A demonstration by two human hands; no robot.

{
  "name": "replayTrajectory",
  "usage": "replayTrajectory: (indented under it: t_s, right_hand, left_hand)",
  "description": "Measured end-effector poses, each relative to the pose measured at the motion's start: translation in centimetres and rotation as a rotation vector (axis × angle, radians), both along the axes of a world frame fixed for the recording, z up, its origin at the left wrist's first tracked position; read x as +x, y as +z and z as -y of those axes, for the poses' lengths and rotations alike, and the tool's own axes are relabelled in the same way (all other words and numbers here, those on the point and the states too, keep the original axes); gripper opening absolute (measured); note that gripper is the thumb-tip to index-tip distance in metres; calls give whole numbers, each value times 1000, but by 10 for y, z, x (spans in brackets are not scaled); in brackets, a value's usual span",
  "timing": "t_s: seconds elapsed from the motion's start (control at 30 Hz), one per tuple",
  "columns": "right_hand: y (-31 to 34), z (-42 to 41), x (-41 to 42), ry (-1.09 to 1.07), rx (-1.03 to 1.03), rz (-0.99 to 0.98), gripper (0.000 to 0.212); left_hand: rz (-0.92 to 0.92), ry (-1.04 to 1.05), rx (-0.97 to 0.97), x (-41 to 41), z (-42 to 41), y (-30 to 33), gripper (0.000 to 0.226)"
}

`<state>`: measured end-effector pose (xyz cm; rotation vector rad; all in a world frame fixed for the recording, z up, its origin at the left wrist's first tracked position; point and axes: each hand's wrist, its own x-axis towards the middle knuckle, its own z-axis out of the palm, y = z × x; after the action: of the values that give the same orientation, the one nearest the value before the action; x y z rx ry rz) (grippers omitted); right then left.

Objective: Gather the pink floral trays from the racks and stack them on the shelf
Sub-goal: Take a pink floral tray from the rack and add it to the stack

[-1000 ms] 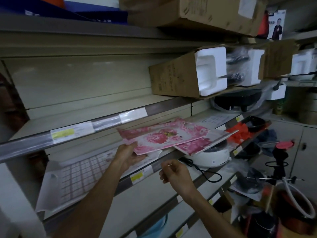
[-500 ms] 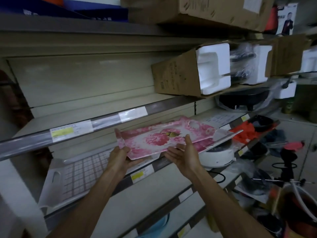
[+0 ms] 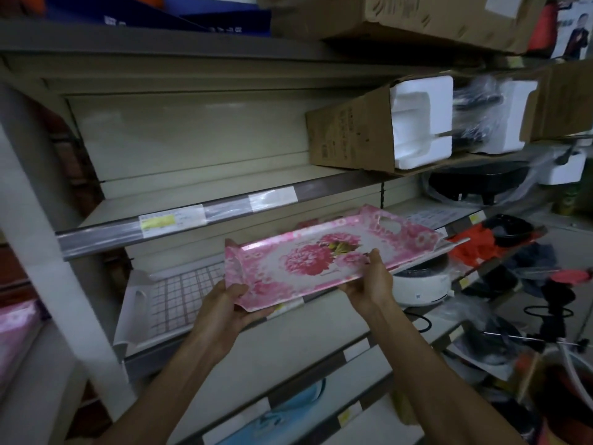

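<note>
Pink floral tray (image 3: pixel 321 261): centre frame, both our grips closed on it.
Left hand (image 3: pixel 224 308): near corner.
Right hand (image 3: pixel 372 284): long edge.
Advice: we keep it level.

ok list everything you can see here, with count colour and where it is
floral tray: one, pink, held in front of the middle shelf
grid tray: one, white, on the middle shelf at left
cardboard box: one, brown, upper shelf, white foam in its open end
cooker: one, white, under the floral tray's right end
pan: one, black, right of the box
price tags: several, yellow and white, on shelf edges
left hand: grips the tray's near left corner
right hand: grips its near edge
</note>
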<state>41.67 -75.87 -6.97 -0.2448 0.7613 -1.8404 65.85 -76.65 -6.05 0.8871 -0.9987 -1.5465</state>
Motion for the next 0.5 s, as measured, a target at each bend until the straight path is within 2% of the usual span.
replayTrajectory:
  t_s: [0.13,0.27,0.4,0.5]
  right_hand:
    - [-12,-17,9,-72,36,8,31]
    - [-23,-38,19,-90,18,1,34]
    - [-28,-64,27,-142,17,3,34]
    - [-30,-89,34,-171,49,-76,25]
  left_hand:
    - [96,-38,-41,16,-12,-8,34]
    - [178,-72,-54,34,-24,-12,40]
    - [314,-25,-155,57,-33,-10,44]
    - [301,28,-230,81,-45,-8,33]
